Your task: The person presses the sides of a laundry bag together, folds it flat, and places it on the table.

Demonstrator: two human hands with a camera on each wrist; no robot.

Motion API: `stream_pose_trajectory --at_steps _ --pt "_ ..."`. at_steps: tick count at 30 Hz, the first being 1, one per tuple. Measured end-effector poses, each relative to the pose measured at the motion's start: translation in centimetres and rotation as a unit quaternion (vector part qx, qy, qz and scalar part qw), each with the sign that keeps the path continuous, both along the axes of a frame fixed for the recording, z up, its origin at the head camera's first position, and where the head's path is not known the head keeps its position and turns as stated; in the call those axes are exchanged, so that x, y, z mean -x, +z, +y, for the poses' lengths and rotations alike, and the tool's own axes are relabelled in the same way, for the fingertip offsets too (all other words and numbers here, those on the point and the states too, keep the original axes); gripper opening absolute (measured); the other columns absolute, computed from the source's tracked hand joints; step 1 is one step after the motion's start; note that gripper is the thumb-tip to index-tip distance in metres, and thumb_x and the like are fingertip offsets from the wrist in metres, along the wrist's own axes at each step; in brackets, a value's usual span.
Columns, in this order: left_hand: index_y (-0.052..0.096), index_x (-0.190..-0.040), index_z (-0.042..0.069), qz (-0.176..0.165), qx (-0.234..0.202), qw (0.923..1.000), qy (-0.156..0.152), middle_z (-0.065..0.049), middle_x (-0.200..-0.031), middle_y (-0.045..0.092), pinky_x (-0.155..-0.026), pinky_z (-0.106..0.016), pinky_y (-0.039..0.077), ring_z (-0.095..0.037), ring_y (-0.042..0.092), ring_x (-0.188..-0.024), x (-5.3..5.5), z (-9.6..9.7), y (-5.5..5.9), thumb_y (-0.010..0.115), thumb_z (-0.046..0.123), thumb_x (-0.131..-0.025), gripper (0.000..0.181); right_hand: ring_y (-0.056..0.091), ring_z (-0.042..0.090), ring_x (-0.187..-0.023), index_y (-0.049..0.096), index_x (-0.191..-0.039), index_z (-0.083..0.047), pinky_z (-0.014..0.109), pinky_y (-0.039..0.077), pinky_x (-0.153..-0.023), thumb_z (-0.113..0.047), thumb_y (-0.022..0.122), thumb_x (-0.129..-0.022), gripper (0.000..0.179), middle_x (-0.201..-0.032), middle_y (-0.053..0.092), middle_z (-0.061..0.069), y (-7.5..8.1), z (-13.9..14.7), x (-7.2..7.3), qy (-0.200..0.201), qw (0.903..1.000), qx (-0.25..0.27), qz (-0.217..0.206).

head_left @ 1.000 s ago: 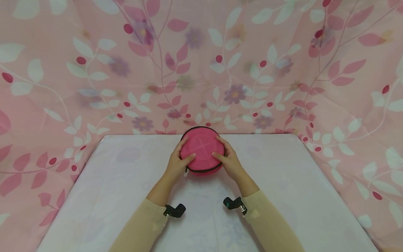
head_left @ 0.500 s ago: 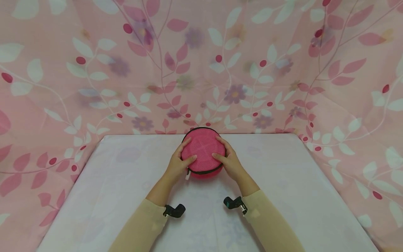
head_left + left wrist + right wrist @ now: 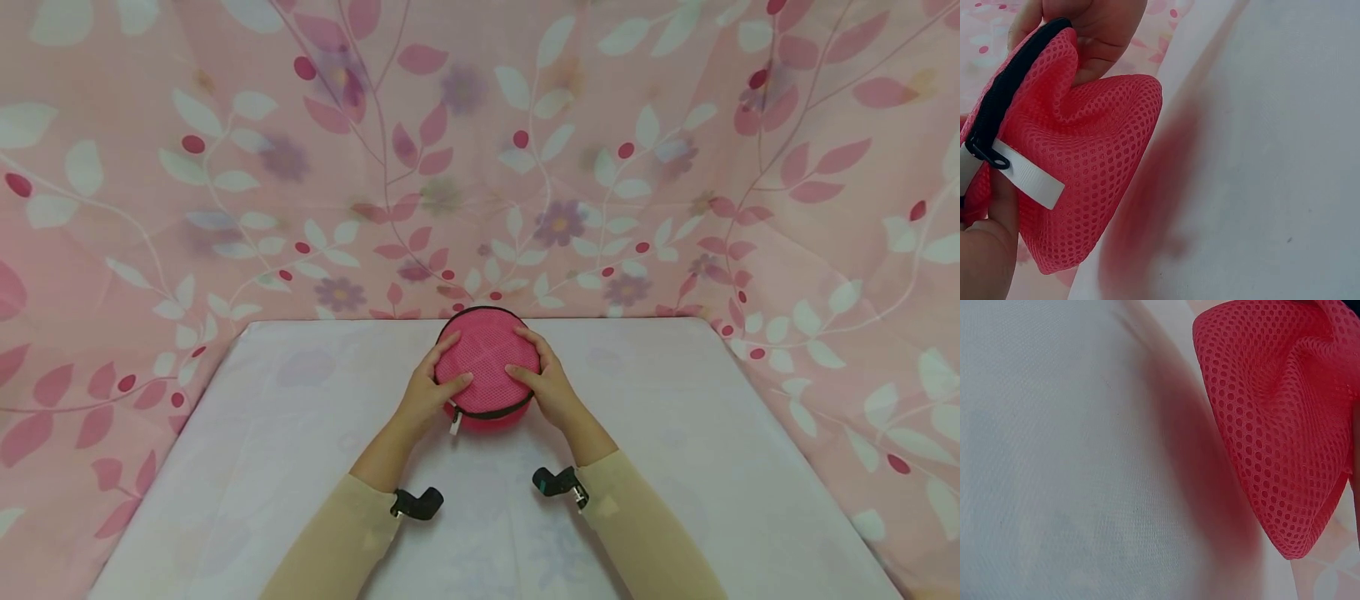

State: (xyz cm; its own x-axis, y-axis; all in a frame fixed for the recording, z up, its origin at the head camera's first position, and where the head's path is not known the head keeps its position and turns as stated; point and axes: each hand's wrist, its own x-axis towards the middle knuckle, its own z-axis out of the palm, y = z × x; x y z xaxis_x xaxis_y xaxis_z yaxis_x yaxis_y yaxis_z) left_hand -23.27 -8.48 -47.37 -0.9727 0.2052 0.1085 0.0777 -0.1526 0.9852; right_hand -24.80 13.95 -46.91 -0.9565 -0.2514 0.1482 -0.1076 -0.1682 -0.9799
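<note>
Near the table's far edge, a round pink mesh zip bag (image 3: 491,358) is held between both hands, tilted toward the head camera. A black zip (image 3: 1007,81) runs round its rim, with a white pull tab (image 3: 1029,172) hanging at the near left. The left hand (image 3: 426,390) grips the left side, thumb on the top face and other fingers at the rim. On the right, the right hand (image 3: 551,387) holds it the same way. Both wrist views show the soft mesh underside, dented and folded, with a reddish shadow beneath. Most of the right hand is outside the right wrist view.
A pale cloth covers the table (image 3: 300,467). Behind and at both sides stands a pink floral curtain (image 3: 480,150). Each sleeve cuff carries a small black camera, one on the left (image 3: 420,503) and one on the right (image 3: 553,482).
The bag has shifted slightly right and toward the camera, turning a little, so its pull tab sits lower and further right. Both hands keep their hold; the left has moved slightly right.
</note>
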Motion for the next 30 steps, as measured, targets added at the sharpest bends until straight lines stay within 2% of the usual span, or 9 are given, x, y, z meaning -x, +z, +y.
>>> stream_pose_trajectory --at_steps 6,11,16,20,26,30 --pt "0.047 -0.15 0.026 -0.005 0.005 1.0 0.002 -0.009 -0.154 0.039 -0.111 -0.038 0.039 -0.026 0.044 -0.136 -0.09 0.16 -0.01 0.075 0.008 -0.089 0.069 0.037 0.028 -0.137 0.039 -0.147 -0.009 0.028 0.042 -0.104 0.0 0.065 -0.093 0.06 -0.155 0.032 0.01 0.08 0.0 -0.04 0.003 1.0 -0.009 -0.004" --pt "0.046 -0.15 0.024 -0.007 -0.004 1.0 -0.005 -0.01 -0.153 0.039 -0.107 -0.033 0.042 -0.026 0.045 -0.135 -0.08 0.27 -0.15 0.074 0.006 -0.09 0.069 0.037 0.028 -0.136 0.038 -0.147 -0.01 0.027 0.044 -0.101 -0.003 0.064 -0.093 0.06 -0.154 0.031 0.01 0.01 0.05 -0.1 0.006 0.9999 -0.007 -0.006" --pt "0.044 -0.151 0.026 -0.024 -0.002 0.9996 -0.011 -0.01 -0.154 0.038 -0.11 -0.037 0.04 -0.027 0.043 -0.136 -0.17 0.29 -0.12 0.074 0.008 -0.091 0.069 0.037 0.028 -0.136 0.037 -0.148 -0.009 0.026 0.045 -0.1 -0.002 0.064 -0.093 0.062 -0.155 0.029 0.011 0.01 0.09 -0.13 0.014 0.9999 -0.003 -0.001" --pt "0.047 -0.149 0.027 -0.026 0.0 0.9997 -0.002 -0.008 -0.152 0.041 -0.109 -0.037 0.041 -0.026 0.045 -0.135 -0.19 0.39 -0.06 0.075 0.008 -0.09 0.068 0.038 0.028 -0.134 0.036 -0.149 -0.008 0.026 0.046 -0.099 -0.002 0.064 -0.093 0.063 -0.155 0.03 0.013 -0.01 0.07 -0.13 0.021 0.9998 0.004 0.001" --pt "0.047 -0.149 0.024 -0.023 0.001 0.9997 0.005 -0.01 -0.152 0.041 -0.109 -0.036 0.041 -0.026 0.045 -0.134 -0.15 0.51 0.02 0.074 0.005 -0.089 0.069 0.042 0.026 -0.13 0.042 -0.147 -0.014 0.026 0.048 -0.096 -0.008 0.069 -0.092 0.062 -0.153 0.033 0.013 -0.33 0.14 -0.07 0.024 0.9996 0.007 0.015" --pt "0.047 -0.149 0.024 -0.019 0.007 0.9998 0.009 -0.009 -0.153 0.04 -0.111 -0.039 0.039 -0.026 0.044 -0.136 -0.12 0.5 0.06 0.075 0.006 -0.089 0.069 0.044 0.026 -0.129 0.044 -0.146 -0.016 0.027 0.051 -0.094 -0.009 0.069 -0.092 0.06 -0.152 0.034 0.012 -0.33 0.12 -0.09 0.025 0.9996 0.012 0.008"
